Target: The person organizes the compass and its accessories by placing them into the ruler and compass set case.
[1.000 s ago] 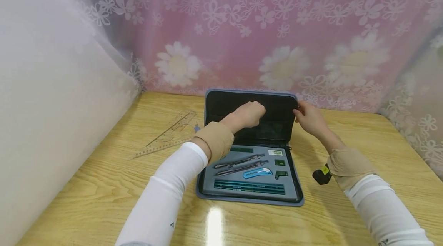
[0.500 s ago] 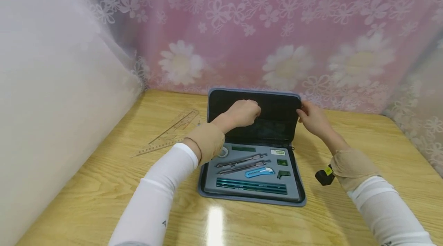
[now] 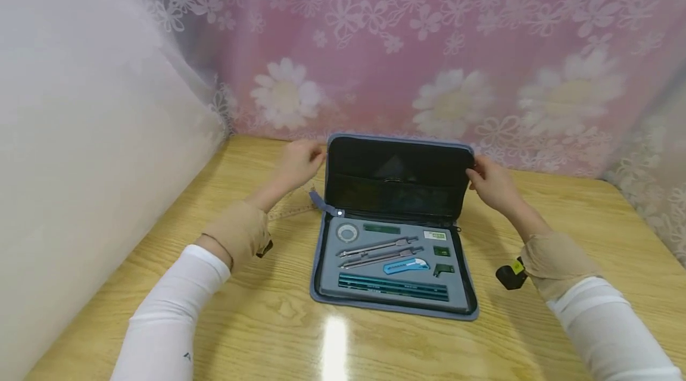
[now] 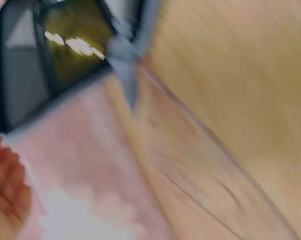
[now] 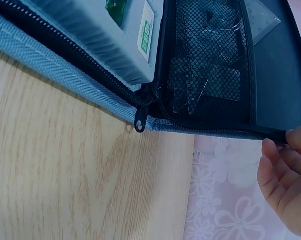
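Case (image 3: 411, 232) stands open on the table (image 3: 563, 220) | right: we pinch the lid's (image 3: 364, 158) edge with our right hand (image 3: 490, 181) | left: our left hand (image 3: 300, 164) is at the opposite edge; we cannot tell if it grips

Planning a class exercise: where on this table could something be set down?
Bare table lies in front of the case, between the sleeves, and right of the right hand. Crowded: left of the case, by the left hand and clear ruler.
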### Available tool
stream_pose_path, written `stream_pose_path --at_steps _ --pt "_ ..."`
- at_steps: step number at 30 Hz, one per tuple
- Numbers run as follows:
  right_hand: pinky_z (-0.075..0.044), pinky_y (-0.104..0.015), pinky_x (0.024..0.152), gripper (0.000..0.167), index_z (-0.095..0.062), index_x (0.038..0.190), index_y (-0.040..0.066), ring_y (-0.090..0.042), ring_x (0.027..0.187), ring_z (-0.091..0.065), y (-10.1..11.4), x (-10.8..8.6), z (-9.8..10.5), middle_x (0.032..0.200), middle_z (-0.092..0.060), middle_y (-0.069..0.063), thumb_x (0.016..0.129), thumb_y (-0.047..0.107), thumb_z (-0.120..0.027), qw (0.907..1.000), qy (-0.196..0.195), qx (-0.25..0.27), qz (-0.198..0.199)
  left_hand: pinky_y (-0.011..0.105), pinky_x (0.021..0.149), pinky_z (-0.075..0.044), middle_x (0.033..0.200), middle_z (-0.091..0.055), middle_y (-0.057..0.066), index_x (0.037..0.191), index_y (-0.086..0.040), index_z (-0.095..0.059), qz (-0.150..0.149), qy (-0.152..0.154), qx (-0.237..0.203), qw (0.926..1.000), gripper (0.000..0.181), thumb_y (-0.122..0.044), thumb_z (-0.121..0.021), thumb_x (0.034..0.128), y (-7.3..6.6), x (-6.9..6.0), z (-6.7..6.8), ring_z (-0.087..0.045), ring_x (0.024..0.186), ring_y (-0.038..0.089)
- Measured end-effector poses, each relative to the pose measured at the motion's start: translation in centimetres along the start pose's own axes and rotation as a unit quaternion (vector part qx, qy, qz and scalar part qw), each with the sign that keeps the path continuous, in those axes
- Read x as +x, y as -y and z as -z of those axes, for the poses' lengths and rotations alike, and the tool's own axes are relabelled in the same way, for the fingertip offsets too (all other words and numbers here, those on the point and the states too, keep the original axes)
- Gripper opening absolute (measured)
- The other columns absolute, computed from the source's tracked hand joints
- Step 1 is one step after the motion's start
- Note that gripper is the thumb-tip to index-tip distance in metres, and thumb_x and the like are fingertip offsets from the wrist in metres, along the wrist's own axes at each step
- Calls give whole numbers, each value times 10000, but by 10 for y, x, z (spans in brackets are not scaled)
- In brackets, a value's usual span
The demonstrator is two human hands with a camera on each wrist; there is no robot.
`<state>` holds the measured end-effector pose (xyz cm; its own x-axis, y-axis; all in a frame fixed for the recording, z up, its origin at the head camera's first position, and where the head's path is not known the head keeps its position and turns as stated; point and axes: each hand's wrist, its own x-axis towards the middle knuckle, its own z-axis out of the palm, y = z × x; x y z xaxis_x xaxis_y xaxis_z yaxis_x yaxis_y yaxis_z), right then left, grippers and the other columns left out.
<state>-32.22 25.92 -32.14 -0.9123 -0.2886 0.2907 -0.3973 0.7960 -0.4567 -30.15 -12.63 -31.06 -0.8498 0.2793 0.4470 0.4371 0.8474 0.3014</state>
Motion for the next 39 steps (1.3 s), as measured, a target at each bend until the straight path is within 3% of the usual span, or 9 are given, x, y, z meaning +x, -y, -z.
stream_pose_path --at_steps 2,5,7,10,14,19,24,32,39 --pt "-441 -347 545 269 -475 1157 -78 -329 728 -596 -1 -1 1 914 -589 -267 987 120 -409 10000 -3 -24 -6 335 585 -437 748 -588 100 818 -13 -608 782 327 -18 9964 177 -169 -581 898 17 -5 3 -531 653 220" --pt "-431 -342 536 250 -483 1130 -74 -331 724 -597 -1 -2 3 908 -589 -267 984 118 -416 10000 -44 -77 7 289 521 -376 664 -471 41 727 -62 -510 1715 1159 313 9778 261 -248 -620 872 36 -14 1 -431 585 170" --pt "-432 -343 533 233 -490 1107 -70 -332 721 -598 -2 -3 2 907 -591 -266 982 114 -421 9999 -58 -97 15 285 517 -359 630 -393 11 687 -95 -440 2029 1644 452 9642 337 -294 -666 839 44 -19 -6 -381 562 156" --pt "-437 -343 528 236 -496 1112 -67 -324 715 -597 -2 -4 1 899 -594 -256 983 116 -423 9999 -15 -124 34 343 615 -451 670 -454 32 719 -78 -489 2295 2250 448 9459 392 -378 -735 772 48 -28 -16 -458 622 191" --pt "-438 -344 527 234 -500 1104 -65 -317 710 -595 -2 -5 -1 882 -594 -240 985 121 -421 9999 16 -106 53 443 881 -417 974 -561 172 973 15 -586 2341 2768 672 9296 607 -493 -765 693 48 -36 -23 -517 933 329" --pt "-428 -337 523 226 -498 1093 -68 -315 702 -594 -1 -5 -2 877 -593 -243 982 115 -426 9999 -48 -83 40 469 986 -304 1245 -456 255 1230 35 -529 2431 3071 958 9151 829 -571 -720 697 50 -40 -23 -364 1161 400" --pt "-423 -328 517 220 -498 1088 -68 -316 699 -594 0 -5 -2 877 -591 -245 980 112 -431 9999 -122 -61 51 460 987 -310 1221 -391 278 1229 76 -494 2895 3071 613 9045 883 -572 -736 680 57 -42 -22 -334 1141 390" --pt "-422 -324 517 194 -508 1054 -61 -315 697 -585 0 -5 -1 867 -586 -247 976 99 -431 9999 -132 -22 75 448 981 -318 1221 -381 299 1289 113 -390 3167 3129 785 8920 1031 -600 -751 638 60 -36 -20 -361 1118 385" --pt "-432 -333 533 213 -505 1086 -69 -310 708 -585 1 -4 -2 866 -584 -244 979 97 -426 10000 -45 7 44 441 932 -342 1161 -390 279 1282 118 -342 3175 3127 789 8917 1083 -638 -741 617 69 -38 -20 -377 1047 361"
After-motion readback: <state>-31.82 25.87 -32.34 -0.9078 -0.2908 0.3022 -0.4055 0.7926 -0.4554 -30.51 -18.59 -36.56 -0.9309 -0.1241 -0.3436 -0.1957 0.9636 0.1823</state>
